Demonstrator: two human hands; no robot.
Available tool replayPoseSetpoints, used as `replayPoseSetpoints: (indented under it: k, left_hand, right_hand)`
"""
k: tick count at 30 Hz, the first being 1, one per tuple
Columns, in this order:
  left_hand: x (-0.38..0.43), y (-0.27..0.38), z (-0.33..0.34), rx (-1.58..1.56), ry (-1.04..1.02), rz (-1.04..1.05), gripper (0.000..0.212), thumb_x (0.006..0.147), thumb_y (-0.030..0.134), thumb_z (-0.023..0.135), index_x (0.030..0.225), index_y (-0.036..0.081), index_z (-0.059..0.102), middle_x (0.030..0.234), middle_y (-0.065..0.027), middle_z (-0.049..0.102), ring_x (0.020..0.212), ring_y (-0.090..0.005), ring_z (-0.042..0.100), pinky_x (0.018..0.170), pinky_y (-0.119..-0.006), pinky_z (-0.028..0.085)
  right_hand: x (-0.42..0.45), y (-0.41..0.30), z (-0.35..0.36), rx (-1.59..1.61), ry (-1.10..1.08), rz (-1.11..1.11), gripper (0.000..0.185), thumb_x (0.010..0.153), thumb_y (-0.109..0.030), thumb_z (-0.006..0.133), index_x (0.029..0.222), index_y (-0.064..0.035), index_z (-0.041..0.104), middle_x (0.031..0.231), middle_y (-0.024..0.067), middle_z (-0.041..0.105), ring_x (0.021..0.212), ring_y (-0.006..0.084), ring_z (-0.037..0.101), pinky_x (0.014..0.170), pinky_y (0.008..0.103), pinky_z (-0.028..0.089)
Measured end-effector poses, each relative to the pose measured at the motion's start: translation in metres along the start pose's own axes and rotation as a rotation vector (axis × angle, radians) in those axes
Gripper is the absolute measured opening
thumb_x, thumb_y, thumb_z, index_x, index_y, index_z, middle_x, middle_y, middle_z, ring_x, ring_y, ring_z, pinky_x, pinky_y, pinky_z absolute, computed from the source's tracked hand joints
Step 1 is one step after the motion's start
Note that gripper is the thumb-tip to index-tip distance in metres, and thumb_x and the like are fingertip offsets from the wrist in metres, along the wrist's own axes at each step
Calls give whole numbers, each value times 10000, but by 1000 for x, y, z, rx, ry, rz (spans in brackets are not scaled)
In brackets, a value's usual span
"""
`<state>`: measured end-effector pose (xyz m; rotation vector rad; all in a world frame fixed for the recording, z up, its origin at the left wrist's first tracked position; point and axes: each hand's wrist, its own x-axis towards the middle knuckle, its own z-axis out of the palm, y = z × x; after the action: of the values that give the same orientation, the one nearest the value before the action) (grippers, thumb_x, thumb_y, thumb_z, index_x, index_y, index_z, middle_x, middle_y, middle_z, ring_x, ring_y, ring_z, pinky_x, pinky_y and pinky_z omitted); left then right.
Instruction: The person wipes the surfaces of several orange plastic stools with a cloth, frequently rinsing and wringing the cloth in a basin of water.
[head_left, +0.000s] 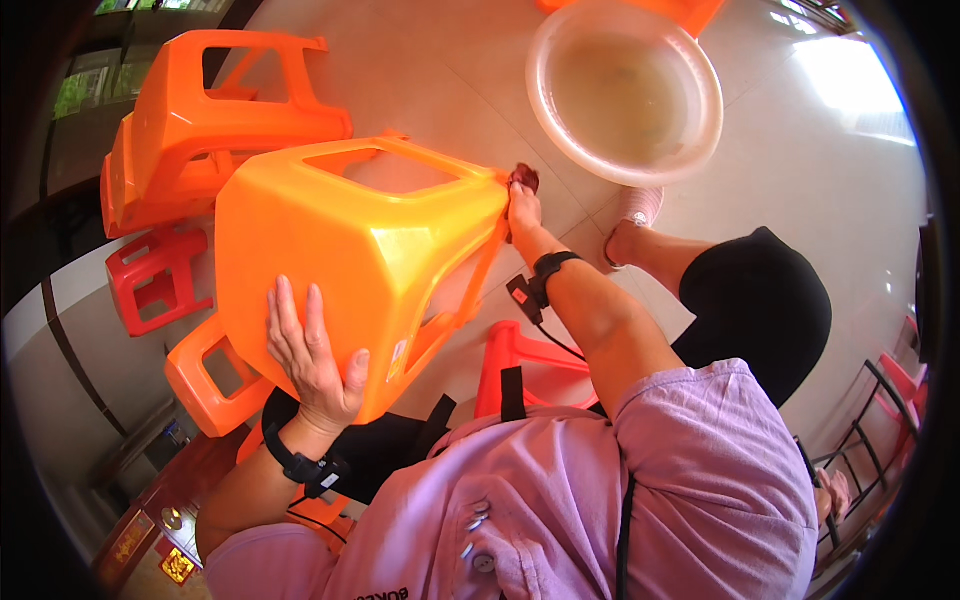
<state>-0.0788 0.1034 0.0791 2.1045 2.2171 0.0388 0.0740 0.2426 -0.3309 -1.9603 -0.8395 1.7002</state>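
Note:
An orange plastic stool (300, 217) lies on its side across the front of me, its seat facing left. My left hand (319, 356) rests flat on the seat, fingers spread and thumb apart. At the leg end, my right hand (523, 206) is closed around a dark red cloth (524, 177) and touches the stool's leg. Part of the cloth is hidden by the fingers. A wide round plastic basin (550, 112) of cloudy water stands beyond my right hand.
More orange stools (217, 116) lie sideways at the upper left, with a small red stool (154, 281) below them. Another orange stool (199, 375) is by my left arm. A red plastic stool (501, 360) is near my lap. My foot (634, 225) is beside the basin.

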Motion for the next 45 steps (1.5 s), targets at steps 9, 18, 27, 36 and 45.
replayPoseSetpoints:
  k: [9, 18, 27, 36, 45]
  left_hand:
    - [1, -1, 2, 18, 62, 24, 703, 908, 417, 466, 1455, 4, 314, 1511, -277, 222, 1360, -477, 242, 1094, -544, 190]
    - [-6, -6, 6, 52, 73, -27, 710, 901, 406, 491, 1480, 47, 291, 1537, -251, 180, 1370, -460, 230, 1079, -558, 191]
    - [-10, -14, 13, 96, 94, -8, 696, 916, 426, 467, 1484, 66, 289, 1536, -263, 169, 1371, -481, 211, 1059, -610, 189]
    - [-13, -20, 9, 104, 163, 8, 648, 927, 389, 479, 1470, 66, 335, 1532, -236, 233, 1375, -442, 253, 1094, -521, 195]
    - [-2, -42, -6, 82, 114, 380, 693, 920, 606, 392, 1452, 161, 400, 1535, -175, 267, 1401, -373, 257, 1110, -508, 197]
  right_hand:
    - [-109, -42, 4, -78, 172, -62, 317, 896, -276, 513, 927, 5, 658, 848, 222, 659, 774, 385, 635, 691, 452, 489]
    - [-207, -183, -12, 2, 138, -894, 193, 864, -254, 600, 806, -80, 660, 837, 99, 629, 872, 317, 586, 778, 437, 457]
    - [-250, -277, -14, -466, -488, -1219, 320, 857, -299, 602, 1106, -114, 675, 1068, 38, 633, 1057, 227, 597, 867, 374, 497]
    - [-166, -242, 6, 110, -979, -346, 307, 970, -256, 548, 1093, -6, 677, 996, 29, 678, 934, 126, 605, 834, 284, 466]
    - [-144, -136, -23, 179, -389, -612, 483, 954, -453, 468, 1167, -48, 625, 1080, 204, 653, 1051, 320, 611, 893, 377, 445]
